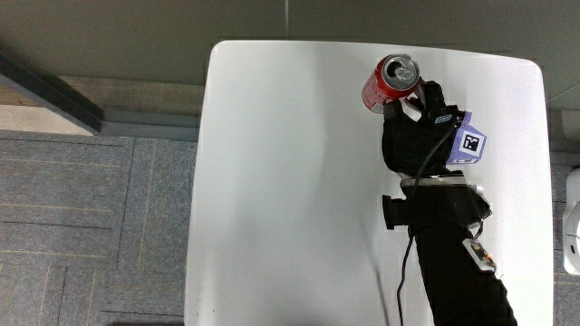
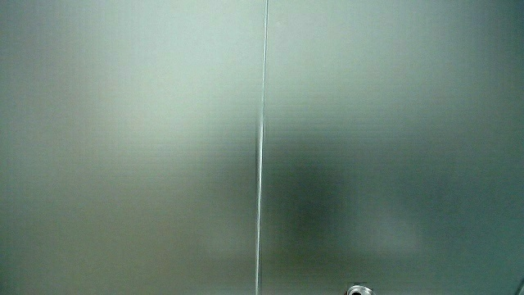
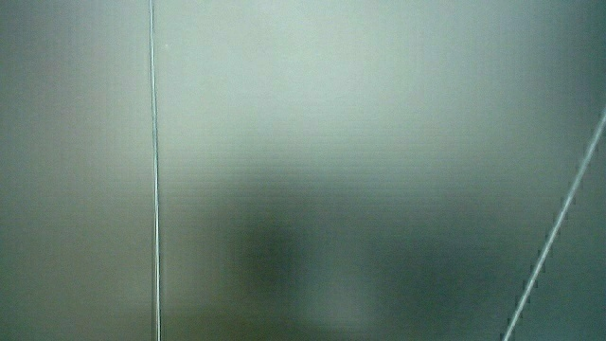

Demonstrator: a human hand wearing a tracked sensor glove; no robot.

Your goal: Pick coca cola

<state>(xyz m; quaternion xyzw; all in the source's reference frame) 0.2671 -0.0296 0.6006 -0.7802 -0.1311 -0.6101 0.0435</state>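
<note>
A red coca cola can [image 1: 388, 80] with a silver top stands upright on the white table [image 1: 290, 181], close to the table's edge farthest from the person. The black-gloved hand [image 1: 412, 118] is against the side of the can nearer to the person, and its fingers [image 1: 428, 93] wrap around the can's body. The patterned cube [image 1: 468, 145] sits on the back of the hand, and the forearm [image 1: 453, 263] runs back toward the person. Both side views show only a pale wall; in a side view a small silver ring [image 2: 356, 289], perhaps the can's top, peeks in at the edge.
A black cable [image 1: 403, 272] trails along the forearm over the table. Grey carpet floor [image 1: 91, 226] lies beside the table. A white object [image 1: 573, 226] shows on the floor past the table's edge beside the forearm.
</note>
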